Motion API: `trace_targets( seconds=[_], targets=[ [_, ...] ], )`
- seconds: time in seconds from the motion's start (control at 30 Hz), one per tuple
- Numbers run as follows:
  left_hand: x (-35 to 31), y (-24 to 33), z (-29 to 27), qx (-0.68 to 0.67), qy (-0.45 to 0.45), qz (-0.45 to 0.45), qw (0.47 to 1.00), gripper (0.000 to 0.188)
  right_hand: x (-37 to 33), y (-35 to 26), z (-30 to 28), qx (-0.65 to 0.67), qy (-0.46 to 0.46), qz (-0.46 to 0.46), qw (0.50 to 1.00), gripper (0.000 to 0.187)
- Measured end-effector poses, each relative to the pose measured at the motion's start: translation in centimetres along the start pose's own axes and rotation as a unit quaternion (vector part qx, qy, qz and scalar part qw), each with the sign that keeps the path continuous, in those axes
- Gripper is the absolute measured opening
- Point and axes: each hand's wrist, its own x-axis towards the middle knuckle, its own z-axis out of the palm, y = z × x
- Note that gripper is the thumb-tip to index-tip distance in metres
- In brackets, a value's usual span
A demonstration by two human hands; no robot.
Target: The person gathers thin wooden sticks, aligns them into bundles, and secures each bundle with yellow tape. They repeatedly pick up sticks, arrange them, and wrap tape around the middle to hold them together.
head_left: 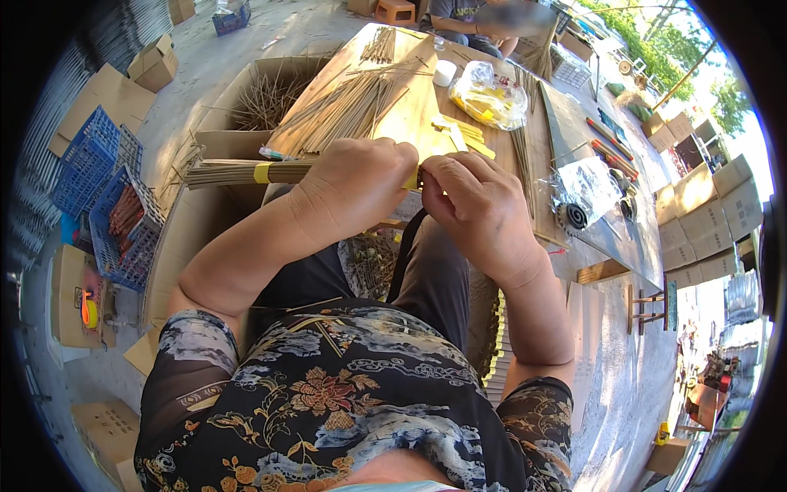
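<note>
Fingers are closed: left hand (357, 176) around sticks (221, 175) before the table (398, 123), right hand (475, 197) pinched at yellow band (412, 182), best kept taut.

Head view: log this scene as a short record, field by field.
left hand: closed around a stick bundle
right hand: at the bundle's right end, fingers curled; exact grip hidden
bundle: yellow band left of the left hand
table: loose sticks, clear plastic bag
floor, left: blue crates
</note>
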Motion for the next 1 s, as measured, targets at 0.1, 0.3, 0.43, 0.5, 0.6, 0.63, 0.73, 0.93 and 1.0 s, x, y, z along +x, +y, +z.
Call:
trace_targets(
  seconds=[0.1, 0.3, 0.43, 0.5, 0.6, 0.63, 0.73, 0.93, 1.0],
  targets=[
    [-0.1, 0.1, 0.4, 0.015, 0.002, -0.006, 1.0, 0.012, -0.1, 0.1, 0.2, 0.004, -0.002, 0.002, 1.0, 0.013],
    [-0.4, -0.4, 0.9, 0.033, 0.021, -0.03, 0.999, 0.015, -0.3, -0.6, -0.7, 0.017, -0.004, 0.085, 0.996, 0.012],
    [-0.7, -0.6, 0.8, 0.048, 0.026, -0.028, 0.998, 0.021, -0.1, -0.2, -0.8, 0.061, -0.035, 0.146, 0.987, 0.011],
    [-0.8, -0.6, 0.9, 0.043, 0.025, -0.022, 0.999, 0.022, -0.2, -0.1, 0.3, 0.091, 0.01, 0.132, 0.987, 0.011],
    [-0.8, -0.4, 0.9, 0.048, 0.024, -0.011, 0.999, 0.023, -0.1, 0.2, 0.7, 0.091, 0.003, 0.107, 0.99, 0.011],
    [-0.8, -0.4, 0.9, 0.051, 0.023, -0.007, 0.998, 0.023, 0.0, 0.2, 0.7, 0.085, -0.01, 0.104, 0.991, 0.01],
    [-0.9, -0.5, 0.9, 0.055, 0.029, 0.004, 0.998, 0.021, 0.3, 0.1, 0.5, 0.073, -0.045, 0.098, 0.991, 0.008],
    [-0.8, -0.6, 1.2, 0.073, 0.029, 0.01, 0.997, 0.016, 0.5, 0.2, 0.7, 0.064, -0.059, 0.114, 0.99, 0.009],
    [-0.7, -0.6, 1.1, 0.099, 0.025, 0.02, 0.995, 0.01, 0.6, 0.2, 0.8, 0.066, -0.069, 0.114, 0.989, 0.01]
  ],
)
